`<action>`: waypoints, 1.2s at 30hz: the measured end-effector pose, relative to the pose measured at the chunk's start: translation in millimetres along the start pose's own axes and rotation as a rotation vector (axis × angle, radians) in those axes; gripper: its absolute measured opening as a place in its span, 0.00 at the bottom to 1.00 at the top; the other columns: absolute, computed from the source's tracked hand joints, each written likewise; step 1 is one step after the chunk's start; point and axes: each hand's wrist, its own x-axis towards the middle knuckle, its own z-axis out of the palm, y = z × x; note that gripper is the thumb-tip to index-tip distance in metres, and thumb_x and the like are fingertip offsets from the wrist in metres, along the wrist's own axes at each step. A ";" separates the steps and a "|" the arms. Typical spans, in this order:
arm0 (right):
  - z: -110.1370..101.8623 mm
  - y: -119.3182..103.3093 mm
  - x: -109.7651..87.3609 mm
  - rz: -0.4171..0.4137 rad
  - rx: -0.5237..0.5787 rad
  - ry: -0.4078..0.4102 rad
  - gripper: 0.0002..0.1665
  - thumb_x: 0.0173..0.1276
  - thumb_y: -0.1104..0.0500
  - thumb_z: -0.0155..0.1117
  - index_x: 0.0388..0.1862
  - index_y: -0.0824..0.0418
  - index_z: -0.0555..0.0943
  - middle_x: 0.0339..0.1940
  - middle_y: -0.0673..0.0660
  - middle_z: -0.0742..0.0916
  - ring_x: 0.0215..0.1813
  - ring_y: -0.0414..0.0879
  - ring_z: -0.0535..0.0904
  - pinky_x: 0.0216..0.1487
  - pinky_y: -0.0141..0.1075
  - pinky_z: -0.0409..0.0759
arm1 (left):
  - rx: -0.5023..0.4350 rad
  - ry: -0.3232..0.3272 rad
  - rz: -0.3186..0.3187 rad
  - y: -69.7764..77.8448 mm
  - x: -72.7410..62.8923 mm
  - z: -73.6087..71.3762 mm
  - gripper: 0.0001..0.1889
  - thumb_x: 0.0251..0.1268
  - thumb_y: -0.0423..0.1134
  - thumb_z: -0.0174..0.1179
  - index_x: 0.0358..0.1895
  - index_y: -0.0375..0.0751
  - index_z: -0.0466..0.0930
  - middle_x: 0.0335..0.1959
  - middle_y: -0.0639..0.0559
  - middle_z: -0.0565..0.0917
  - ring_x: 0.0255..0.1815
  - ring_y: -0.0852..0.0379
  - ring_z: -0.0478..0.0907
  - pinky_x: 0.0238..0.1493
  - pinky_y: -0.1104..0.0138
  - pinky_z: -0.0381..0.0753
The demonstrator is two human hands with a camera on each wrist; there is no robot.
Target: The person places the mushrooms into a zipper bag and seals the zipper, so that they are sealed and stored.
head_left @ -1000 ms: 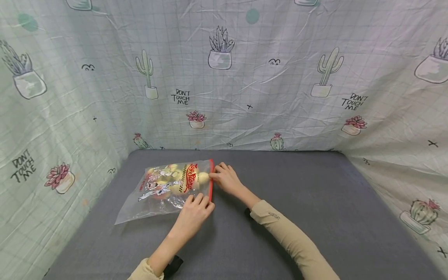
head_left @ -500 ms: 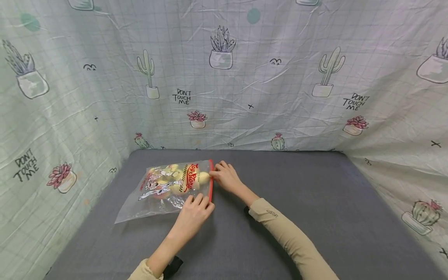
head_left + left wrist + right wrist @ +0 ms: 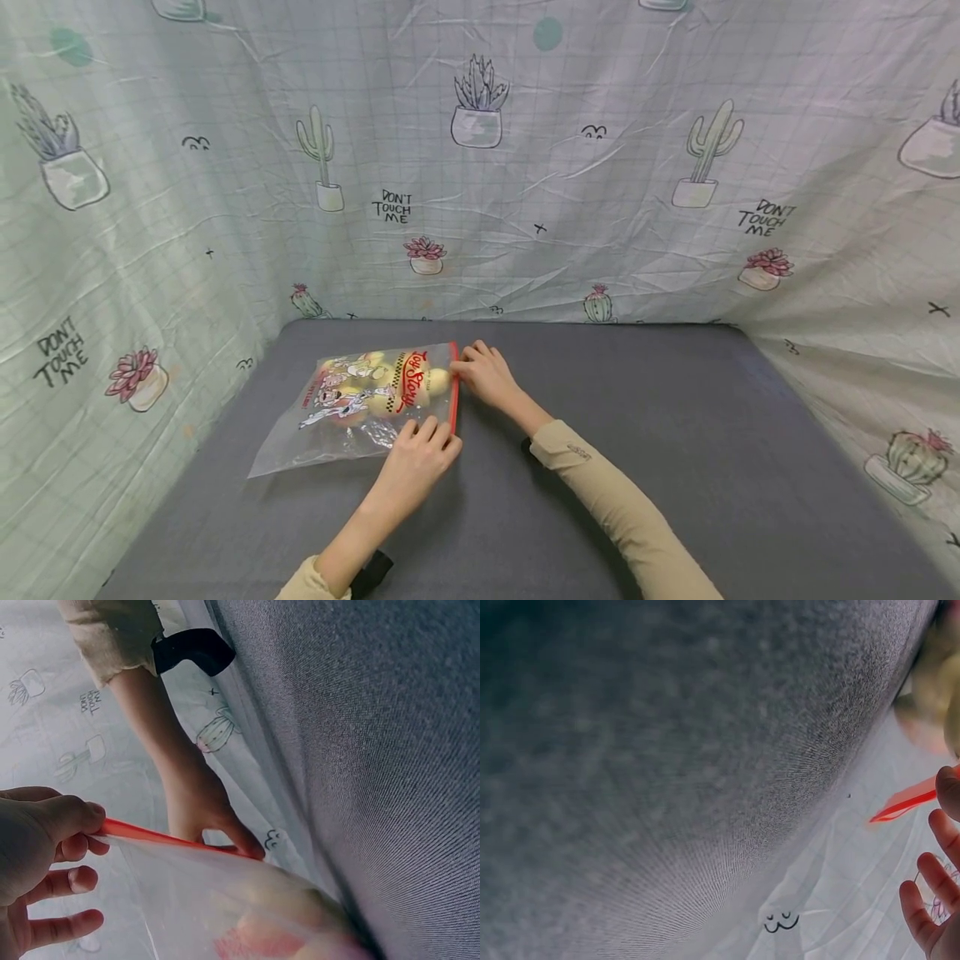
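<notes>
A clear zip bag (image 3: 375, 392) with a red zip edge and "Toy Story" print lies on the left half of the grey table. Several round yellowish and reddish things, seen blurrily through the plastic, fill its middle. My left hand (image 3: 420, 458) pinches the near corner of the red edge (image 3: 150, 833) between thumb and forefinger, its other fingers loose in the left wrist view. Farther along the same edge, my right hand (image 3: 491, 377) pinches the red strip. In the right wrist view the strip's end (image 3: 904, 801) sticks out past the right thumb (image 3: 949, 791).
The grey table (image 3: 645, 433) stretches to the right of the bag. A pale curtain (image 3: 540, 167) printed with cacti surrounds it at the back and both sides. Black straps (image 3: 371, 573) sit at the wrists.
My right hand has shifted slightly away from me along the red edge, still pinching it. The left hand and the bag have hardly moved; the whole view drifts a little.
</notes>
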 end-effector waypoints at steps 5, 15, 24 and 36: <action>0.9 0.6 3.2 0.007 -0.010 -0.004 0.08 0.61 0.60 0.57 0.26 0.47 0.77 0.30 0.49 0.80 0.35 0.44 0.69 0.26 0.33 0.64 | 0.000 -0.015 0.002 0.9 0.0 -1.0 0.13 0.55 0.35 0.40 0.26 0.46 0.76 0.24 0.52 0.73 0.27 0.55 0.67 0.28 0.66 0.64; 5.6 2.7 5.3 0.038 0.003 -0.036 0.08 0.62 0.60 0.57 0.27 0.47 0.78 0.30 0.49 0.79 0.36 0.45 0.69 0.28 0.33 0.65 | 0.007 -0.024 0.008 1.9 -1.1 -3.3 0.11 0.55 0.35 0.43 0.26 0.46 0.77 0.24 0.52 0.73 0.28 0.55 0.68 0.29 0.65 0.65; 12.9 7.5 8.9 0.022 -0.037 -0.012 0.07 0.63 0.58 0.56 0.26 0.47 0.78 0.27 0.50 0.78 0.33 0.45 0.67 0.26 0.32 0.59 | 0.031 0.011 0.008 2.1 -1.3 -4.6 0.14 0.56 0.36 0.38 0.24 0.46 0.75 0.23 0.52 0.72 0.26 0.55 0.67 0.27 0.65 0.64; 20.1 14.3 14.6 -0.014 -0.084 -0.001 0.08 0.64 0.58 0.55 0.29 0.47 0.79 0.27 0.51 0.77 0.33 0.45 0.67 0.28 0.33 0.60 | 0.030 0.011 0.010 1.7 -1.1 -7.2 0.12 0.55 0.35 0.40 0.24 0.46 0.75 0.23 0.52 0.71 0.26 0.55 0.67 0.28 0.65 0.64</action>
